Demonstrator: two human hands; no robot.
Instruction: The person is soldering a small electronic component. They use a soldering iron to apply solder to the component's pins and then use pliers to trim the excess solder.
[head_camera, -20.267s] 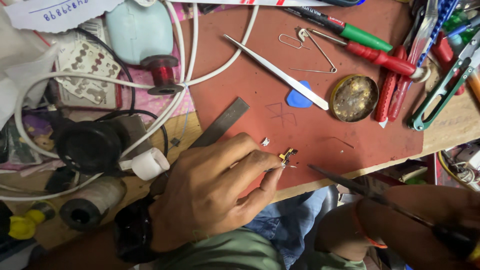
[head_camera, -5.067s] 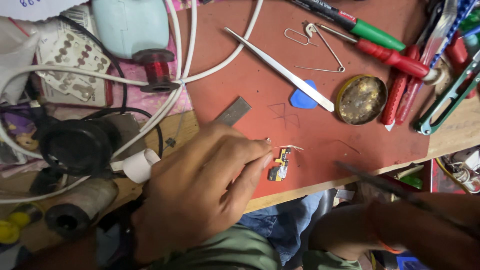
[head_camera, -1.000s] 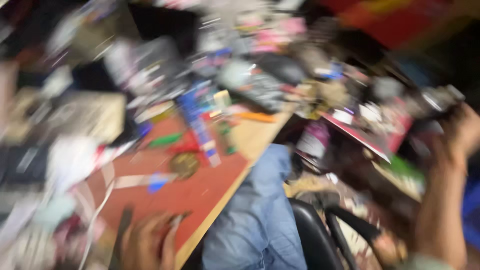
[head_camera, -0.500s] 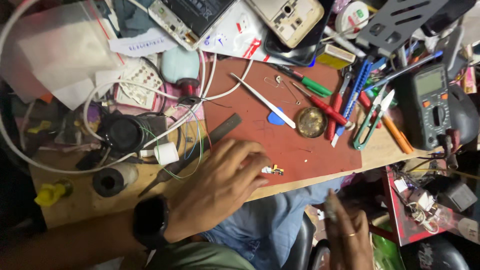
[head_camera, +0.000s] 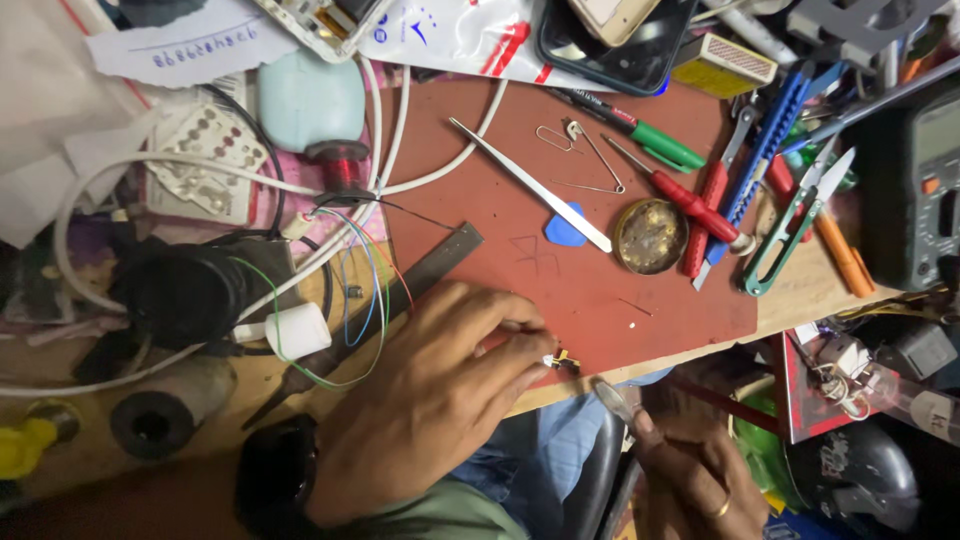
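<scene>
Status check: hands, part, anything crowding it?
Left hand pinches small component at red mat edge. Right hand below desk, holding thin tool. Metal ruler close by.

Left hand (head_camera: 430, 400) pins a tiny gold component (head_camera: 563, 359) at the red mat's (head_camera: 600, 290) near edge — right hand (head_camera: 690, 475) holds a thin tool (head_camera: 615, 401) just below the table edge — tweezers (head_camera: 530, 185) lie mid-mat.
</scene>
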